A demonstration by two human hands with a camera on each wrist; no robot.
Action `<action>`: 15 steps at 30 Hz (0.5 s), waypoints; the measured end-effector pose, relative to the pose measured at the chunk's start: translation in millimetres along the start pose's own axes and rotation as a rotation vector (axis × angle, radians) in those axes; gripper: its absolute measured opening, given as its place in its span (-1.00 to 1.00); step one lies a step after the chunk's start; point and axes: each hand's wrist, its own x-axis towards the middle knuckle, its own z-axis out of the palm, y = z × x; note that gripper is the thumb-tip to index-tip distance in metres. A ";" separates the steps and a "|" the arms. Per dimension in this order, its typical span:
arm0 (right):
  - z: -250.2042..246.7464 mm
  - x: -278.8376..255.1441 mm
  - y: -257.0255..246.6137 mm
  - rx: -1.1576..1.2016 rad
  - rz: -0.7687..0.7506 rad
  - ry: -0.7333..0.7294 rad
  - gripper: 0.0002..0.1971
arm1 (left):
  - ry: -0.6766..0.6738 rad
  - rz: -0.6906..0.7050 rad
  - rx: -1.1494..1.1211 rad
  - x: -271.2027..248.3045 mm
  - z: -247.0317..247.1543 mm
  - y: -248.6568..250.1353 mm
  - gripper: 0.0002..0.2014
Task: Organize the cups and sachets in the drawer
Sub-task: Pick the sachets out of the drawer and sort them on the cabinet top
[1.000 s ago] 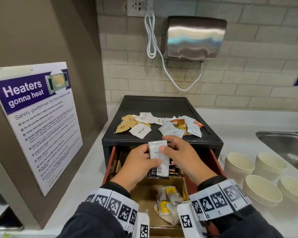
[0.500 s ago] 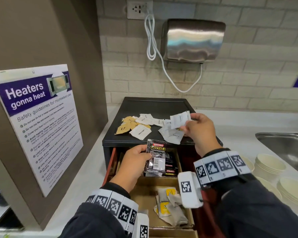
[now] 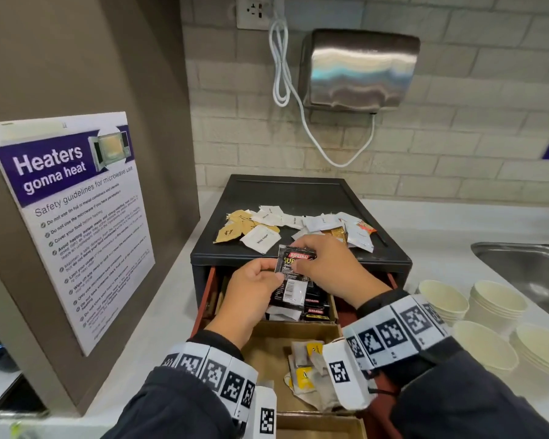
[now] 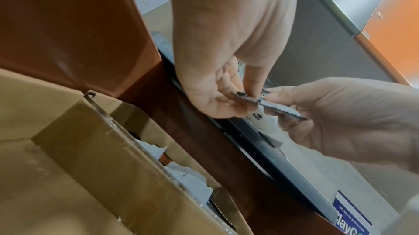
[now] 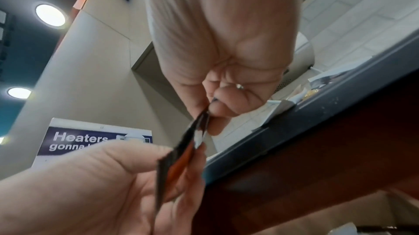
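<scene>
A black coffee sachet point(image 3: 293, 274) hangs above the open red drawer point(image 3: 207, 299), held by both hands. My left hand point(image 3: 254, 289) pinches its left edge, and my right hand point(image 3: 324, 264) pinches its upper right part. The left wrist view shows the sachet point(image 4: 267, 104) edge-on between the left hand point(image 4: 229, 95) and the right hand point(image 4: 340, 113). In the right wrist view the sachet point(image 5: 181, 151) runs from the right hand point(image 5: 215, 106) down to the left hand point(image 5: 127, 181). More black sachets point(image 3: 316, 304) lie in the drawer's rear box. White and brown sachets point(image 3: 260, 239) are scattered on the black cabinet top point(image 3: 289, 194).
Stacked paper cups point(image 3: 444, 299) stand on the counter at right, beside a steel sink point(image 3: 526, 267). A cardboard box point(image 3: 267, 356) in the drawer holds tea bags point(image 3: 305, 372). A microwave safety poster point(image 3: 73, 217) hangs on the left panel. A hand dryer point(image 3: 358, 68) is on the wall.
My right hand put a white sachet down on the cabinet top and came back to the black sachet. My left hand kept holding the black sachets above the drawer.
</scene>
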 end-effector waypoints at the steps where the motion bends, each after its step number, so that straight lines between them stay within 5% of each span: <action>1: -1.0 -0.4 0.7 0.012 0.005 0.022 -0.91 | 0.030 -0.012 0.005 1.1 -1.9 -0.8 -0.81; 12: 33.1 -14.1 27.4 -0.550 -0.165 -0.111 -0.59 | 0.194 -0.215 0.093 11.7 -9.8 -4.9 -0.83; 15: 31.3 -13.7 30.5 -0.624 -0.201 -0.006 -0.62 | 0.230 -0.260 0.078 14.8 -12.0 -5.6 -0.85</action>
